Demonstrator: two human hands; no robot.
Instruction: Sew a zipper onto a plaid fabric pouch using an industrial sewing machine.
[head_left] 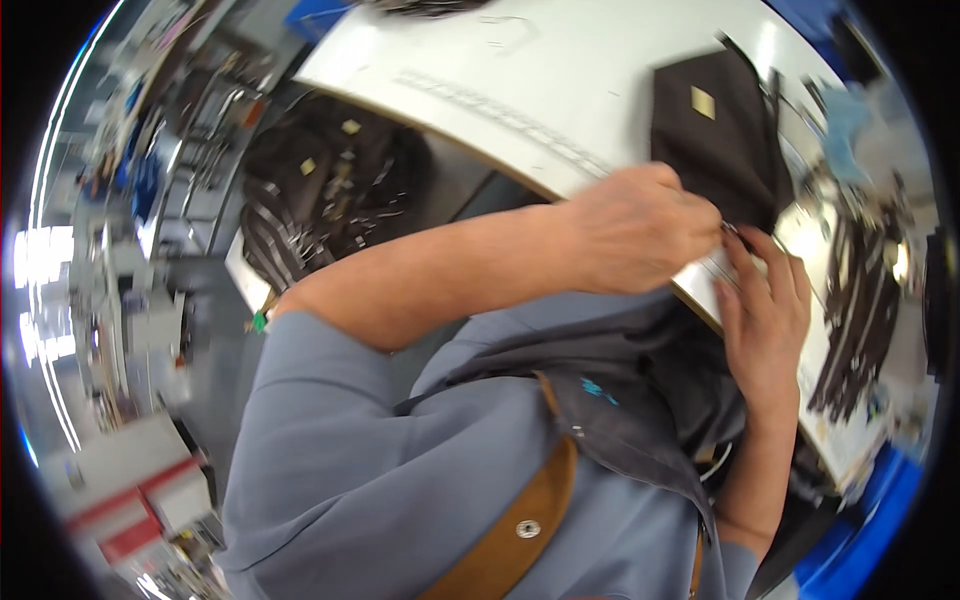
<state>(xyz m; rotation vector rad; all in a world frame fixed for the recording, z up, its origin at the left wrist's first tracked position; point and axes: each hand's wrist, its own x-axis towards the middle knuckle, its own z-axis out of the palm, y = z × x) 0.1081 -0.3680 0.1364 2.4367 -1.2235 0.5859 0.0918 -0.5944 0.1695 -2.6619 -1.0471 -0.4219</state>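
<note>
My left hand point(640, 228) is closed, its arm reaching across in front of my body over the table's near edge. Close against it, my right hand point(765, 310) has thumb and fingertips pinched together. Between the two hands a small dark bit shows, but blur and the fingers hide what it is. Just beyond them lies a dark brown fabric piece point(690, 125) with a small pale yellow tag point(703, 102) on it. Whether the pinched bit belongs to this fabric, I cannot tell.
The white table point(450, 65) has ruler-like markings along its near side. A heap of dark fabric pieces point(330, 170) with pale tags stands at the left. Dark strips point(855, 300) lie on the right, near a lit machine area point(805, 235). A blue container point(865, 525) is at lower right.
</note>
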